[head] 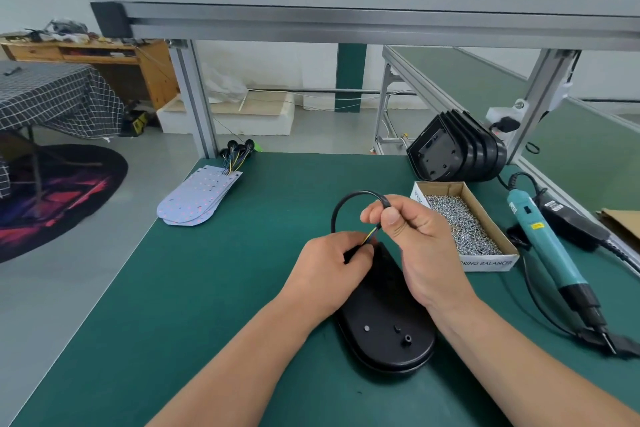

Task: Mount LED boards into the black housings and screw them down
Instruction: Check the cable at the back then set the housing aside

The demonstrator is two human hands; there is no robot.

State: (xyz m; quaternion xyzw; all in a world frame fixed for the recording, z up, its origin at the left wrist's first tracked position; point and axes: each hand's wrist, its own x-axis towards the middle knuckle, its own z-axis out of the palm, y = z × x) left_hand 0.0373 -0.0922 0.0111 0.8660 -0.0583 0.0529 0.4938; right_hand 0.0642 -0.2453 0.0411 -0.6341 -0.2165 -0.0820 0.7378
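From the head camera, a black housing (384, 329) lies on the green mat (207, 288), near and centre. At its far tip the left hand (332, 263) curls round the end of a looped black cable (349, 198). The right hand (412, 229) pinches the same cable just above. LED boards (199, 198) are stacked far left. Spare housings (457, 149), a box of screws (464, 222) and an electric screwdriver (547, 243) sit to the right.
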